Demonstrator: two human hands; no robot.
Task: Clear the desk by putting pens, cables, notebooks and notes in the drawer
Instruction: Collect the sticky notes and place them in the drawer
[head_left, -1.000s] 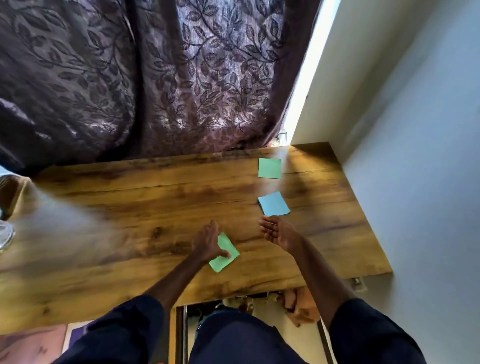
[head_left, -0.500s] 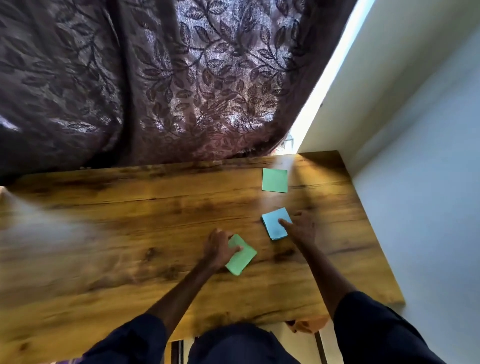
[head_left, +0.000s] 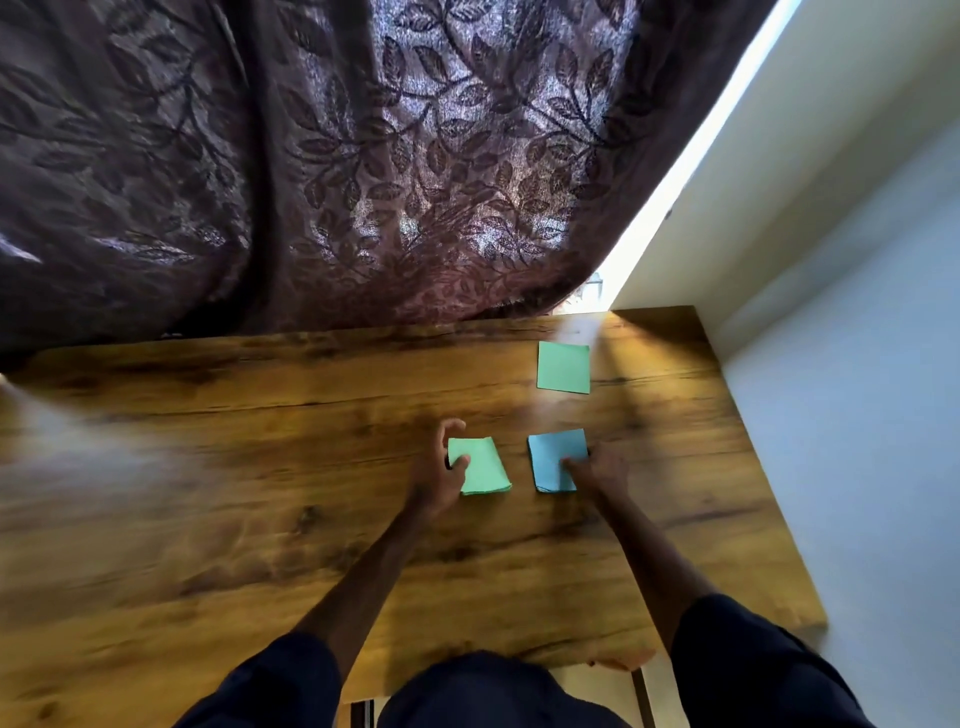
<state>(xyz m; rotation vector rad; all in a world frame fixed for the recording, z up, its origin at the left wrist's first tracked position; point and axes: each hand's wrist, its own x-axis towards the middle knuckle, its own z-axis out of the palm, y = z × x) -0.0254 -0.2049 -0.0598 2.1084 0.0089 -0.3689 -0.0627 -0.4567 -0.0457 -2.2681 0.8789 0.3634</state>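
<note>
From your head camera you have three pads of notes on the wooden table: two green and one blue. The far green pad lies flat by the back edge, near the right corner, well apart from both hands. The near green pad and the blue pad sit side by side in the middle, just apart. A dark leaf-patterned curtain hangs down to the table's back edge, and a pale wall runs along the right side.

Your left hand holds the near green pad, thumb on top and fingers curled round its far left corner. Your right hand has fingertips on the blue pad's near right corner; whether it pinches or only presses, you cannot tell. Both forearms reach forward out of dark sleeves.
</note>
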